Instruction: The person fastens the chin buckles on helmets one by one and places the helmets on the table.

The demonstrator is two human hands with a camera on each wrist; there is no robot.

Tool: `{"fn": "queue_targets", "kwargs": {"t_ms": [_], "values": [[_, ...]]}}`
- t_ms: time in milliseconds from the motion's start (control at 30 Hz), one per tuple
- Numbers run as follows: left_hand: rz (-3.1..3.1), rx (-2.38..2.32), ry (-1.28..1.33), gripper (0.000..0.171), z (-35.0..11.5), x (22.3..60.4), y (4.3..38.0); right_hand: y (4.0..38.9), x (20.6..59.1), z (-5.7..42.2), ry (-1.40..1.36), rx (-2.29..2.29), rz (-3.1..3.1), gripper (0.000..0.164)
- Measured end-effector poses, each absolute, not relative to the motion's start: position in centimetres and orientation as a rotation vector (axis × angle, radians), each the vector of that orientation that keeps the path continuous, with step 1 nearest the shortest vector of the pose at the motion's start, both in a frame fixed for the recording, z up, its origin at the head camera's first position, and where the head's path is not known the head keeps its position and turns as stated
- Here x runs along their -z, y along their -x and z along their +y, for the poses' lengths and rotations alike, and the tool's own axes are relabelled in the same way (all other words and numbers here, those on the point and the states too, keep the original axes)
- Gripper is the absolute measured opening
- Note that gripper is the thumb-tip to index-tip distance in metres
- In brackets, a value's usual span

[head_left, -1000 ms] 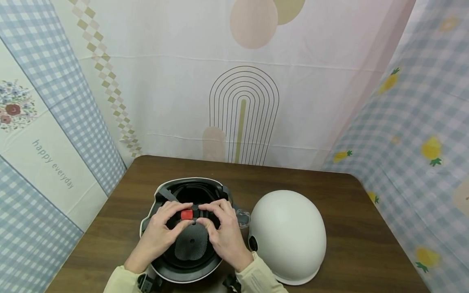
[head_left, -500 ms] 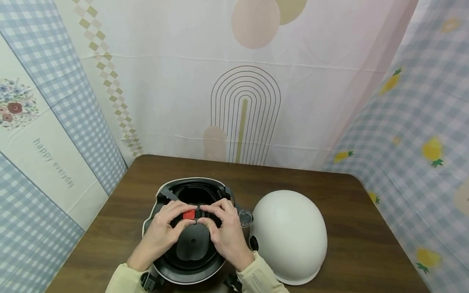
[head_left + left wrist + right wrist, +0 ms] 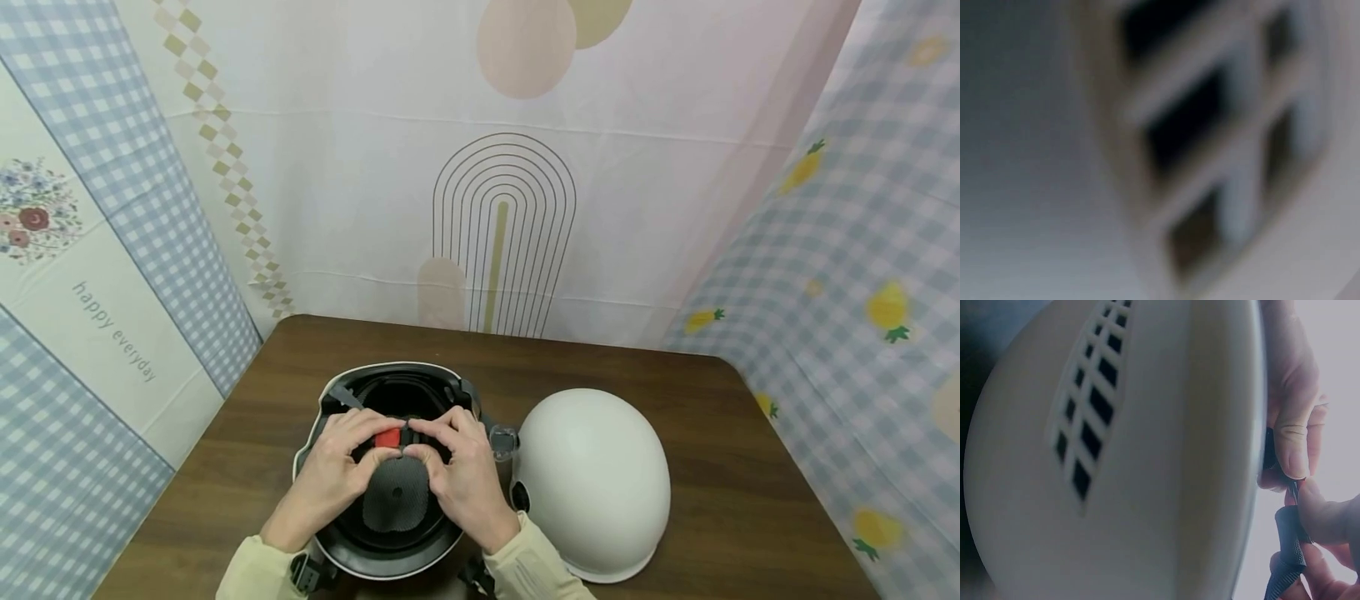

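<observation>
An upturned white helmet with a black lined inside lies at the table's left. Over its opening, in the head view, my left hand pinches the red part of a chin-strap buckle between thumb and fingers. From the other side, my right hand pinches the black part of the same buckle; the two hands nearly meet. In the right wrist view, thumbs and fingers grip the buckle beside a black strap. The left wrist view is blurred: a pale vented shell fills it and hides the hand.
A second white helmet sits dome up, just right of the first. Between them a small clear piece sticks out. The brown wooden table has printed cloths hanging behind and at its sides.
Both hands keep their grip on the buckle. Everything has shifted very slightly right in the head view over the second; little else differs.
</observation>
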State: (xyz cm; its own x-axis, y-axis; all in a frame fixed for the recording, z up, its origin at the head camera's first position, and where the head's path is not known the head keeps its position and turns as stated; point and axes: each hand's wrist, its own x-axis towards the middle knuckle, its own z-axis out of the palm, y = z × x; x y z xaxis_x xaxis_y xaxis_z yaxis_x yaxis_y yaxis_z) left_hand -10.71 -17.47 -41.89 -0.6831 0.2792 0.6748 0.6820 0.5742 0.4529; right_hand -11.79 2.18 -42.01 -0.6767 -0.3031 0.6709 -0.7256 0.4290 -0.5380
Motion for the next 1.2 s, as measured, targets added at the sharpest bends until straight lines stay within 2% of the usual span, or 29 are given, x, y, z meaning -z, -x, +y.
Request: {"fn": "queue_targets", "kwargs": {"t_ms": [833,1200], "values": [[-2.226,0.919,0.759,0.036,-16.86,42.34,10.94,11.41,42.10,2.06,-0.926,-1.119,-2.329,0.038],[-2.283,0.780,0.596,0.040,-16.83,42.27,10.42,11.39,42.26,1.89,-0.890,-1.102,-2.343,0.035]]}}
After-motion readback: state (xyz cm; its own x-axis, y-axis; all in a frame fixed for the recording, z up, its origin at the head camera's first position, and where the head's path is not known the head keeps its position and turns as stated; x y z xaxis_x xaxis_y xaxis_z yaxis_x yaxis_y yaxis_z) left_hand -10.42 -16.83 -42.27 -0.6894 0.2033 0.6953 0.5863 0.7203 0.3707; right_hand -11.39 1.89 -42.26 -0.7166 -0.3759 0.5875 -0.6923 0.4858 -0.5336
